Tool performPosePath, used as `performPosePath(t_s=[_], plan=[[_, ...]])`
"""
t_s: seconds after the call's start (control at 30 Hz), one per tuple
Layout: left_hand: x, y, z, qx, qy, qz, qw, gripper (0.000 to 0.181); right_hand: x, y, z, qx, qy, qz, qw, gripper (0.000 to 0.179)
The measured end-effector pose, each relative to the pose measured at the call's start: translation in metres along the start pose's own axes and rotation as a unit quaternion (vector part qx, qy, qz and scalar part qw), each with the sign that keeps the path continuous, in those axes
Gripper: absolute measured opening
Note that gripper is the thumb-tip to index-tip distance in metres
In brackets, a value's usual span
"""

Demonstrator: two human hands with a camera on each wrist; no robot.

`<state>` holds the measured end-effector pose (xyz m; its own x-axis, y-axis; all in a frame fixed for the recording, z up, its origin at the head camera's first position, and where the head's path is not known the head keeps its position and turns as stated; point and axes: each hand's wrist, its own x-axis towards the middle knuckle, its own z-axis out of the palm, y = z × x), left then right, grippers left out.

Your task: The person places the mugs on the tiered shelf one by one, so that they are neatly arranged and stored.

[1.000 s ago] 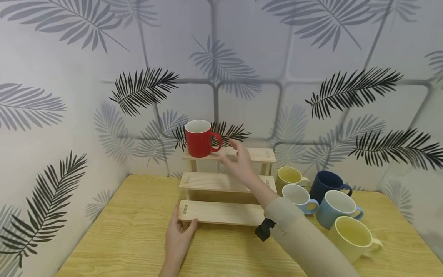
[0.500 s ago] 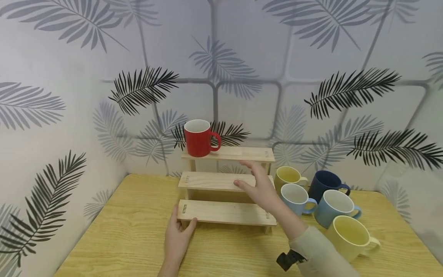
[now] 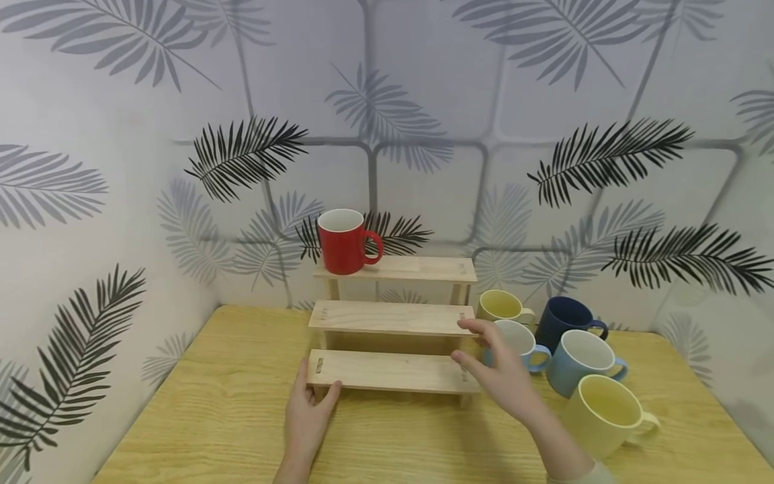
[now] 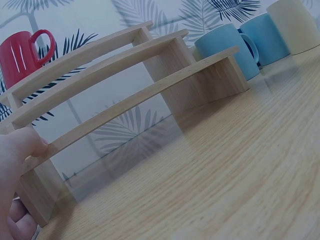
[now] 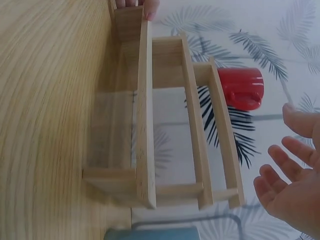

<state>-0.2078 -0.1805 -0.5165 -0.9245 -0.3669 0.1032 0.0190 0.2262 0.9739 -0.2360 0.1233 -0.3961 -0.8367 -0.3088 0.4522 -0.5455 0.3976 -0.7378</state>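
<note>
A three-step wooden rack stands on the table, with a red mug upright at the left end of its top step. My left hand grips the front left corner of the lowest step; in the left wrist view its thumb lies along the board. Just off the rack's right end hovers my right hand, fingers spread and holding nothing. Behind it is the nearer light blue mug, partly hidden by the fingers; contact with it is not visible.
More mugs crowd the table right of the rack: a yellow mug at the back, a navy mug, another light blue mug and a large pale yellow mug in front. A leaf-patterned wall rises behind.
My right hand has moved away from the red mug, down and to the right past the rack's end. The red mug stays on the top step, and my left hand keeps its grip.
</note>
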Motion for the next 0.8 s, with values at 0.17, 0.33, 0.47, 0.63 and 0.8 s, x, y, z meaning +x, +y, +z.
performPosePath(t_s=[0.17, 0.33, 0.47, 0.63, 0.8], plan=[[0.001, 0.0, -0.001, -0.005, -0.002, 0.006, 1.0, 0.092, -0.013, 0.004, -0.011, -0.051, 0.008, -0.015, 0.9986, 0.042], [0.001, 0.0, -0.001, 0.004, -0.002, 0.009, 0.9999, 0.091, -0.028, 0.009, -0.025, -0.098, 0.03, -0.022, 0.9945, 0.039], [0.001, 0.0, -0.002, 0.002, -0.003, 0.01, 0.9999, 0.091, -0.04, 0.013, -0.038, -0.107, 0.055, -0.035, 0.9921, 0.039], [0.001, 0.0, -0.001, -0.003, -0.005, 0.01, 0.9999, 0.091, -0.052, 0.024, -0.057, -0.084, 0.08, -0.048, 0.9921, 0.036], [0.0, 0.0, 0.0, 0.001, -0.004, 0.008, 1.0, 0.091, -0.064, 0.035, -0.077, -0.093, 0.101, -0.015, 0.9904, 0.028]])
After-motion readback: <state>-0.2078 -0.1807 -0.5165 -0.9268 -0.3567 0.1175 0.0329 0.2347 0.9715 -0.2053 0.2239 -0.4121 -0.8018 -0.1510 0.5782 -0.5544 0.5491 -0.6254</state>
